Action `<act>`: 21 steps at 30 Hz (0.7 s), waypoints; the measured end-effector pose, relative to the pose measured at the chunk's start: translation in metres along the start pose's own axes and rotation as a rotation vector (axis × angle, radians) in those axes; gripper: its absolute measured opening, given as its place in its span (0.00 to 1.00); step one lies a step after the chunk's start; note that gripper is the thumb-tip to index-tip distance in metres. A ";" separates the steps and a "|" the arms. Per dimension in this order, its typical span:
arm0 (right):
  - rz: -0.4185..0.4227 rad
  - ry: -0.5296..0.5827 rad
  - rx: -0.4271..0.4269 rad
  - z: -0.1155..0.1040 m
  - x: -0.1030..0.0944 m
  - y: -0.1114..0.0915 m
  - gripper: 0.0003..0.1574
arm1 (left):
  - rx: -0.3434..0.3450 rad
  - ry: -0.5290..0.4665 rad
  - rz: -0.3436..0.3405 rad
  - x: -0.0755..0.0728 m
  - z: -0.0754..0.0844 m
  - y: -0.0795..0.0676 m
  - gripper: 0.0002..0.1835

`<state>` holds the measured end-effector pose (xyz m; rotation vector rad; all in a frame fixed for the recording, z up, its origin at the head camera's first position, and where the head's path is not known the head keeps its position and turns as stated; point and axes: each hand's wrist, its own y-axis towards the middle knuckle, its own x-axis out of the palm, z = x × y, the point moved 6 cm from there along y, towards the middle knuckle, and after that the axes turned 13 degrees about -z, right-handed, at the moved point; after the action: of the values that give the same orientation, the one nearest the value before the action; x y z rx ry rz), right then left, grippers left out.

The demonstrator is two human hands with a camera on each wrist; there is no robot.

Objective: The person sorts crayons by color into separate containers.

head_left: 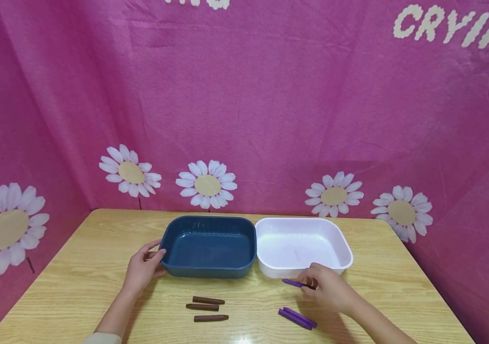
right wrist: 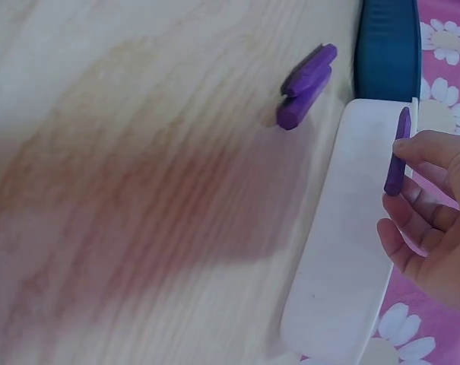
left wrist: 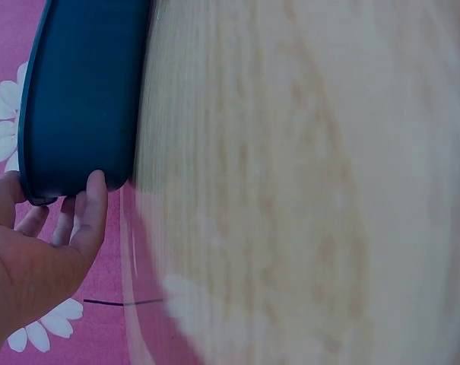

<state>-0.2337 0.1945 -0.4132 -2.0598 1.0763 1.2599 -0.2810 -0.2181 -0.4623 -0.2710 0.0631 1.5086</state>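
Observation:
My right hand (head_left: pixel 326 288) pinches a purple crayon (right wrist: pixel 398 152) between thumb and fingers, just in front of the near rim of a white plastic bin (head_left: pixel 304 273). Two more purple crayons (head_left: pixel 297 318) lie side by side on the table below that hand. At the left, my left hand (head_left: pixel 140 270) holds the left end of a dark blue bin (head_left: pixel 210 273). In the left wrist view, its thumb is at the rim and the fingers (left wrist: pixel 95 209) touch the outer wall. Three brown crayons (head_left: pixel 206 307) lie in front of the blue bin.
Both bins stand touching, side by side, on a wood-grain table (head_left: pixel 77 267). Behind and beside the table hangs a pink curtain (head_left: pixel 244 119) with white daisies and lettering.

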 end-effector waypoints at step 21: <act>0.043 -0.017 -0.071 -0.017 -0.016 0.021 0.08 | 0.010 -0.001 -0.003 0.000 0.000 0.001 0.23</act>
<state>-0.2466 0.1758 -0.3918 -2.0843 1.0888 1.3520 -0.2818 -0.2179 -0.4620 -0.2623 0.0695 1.5053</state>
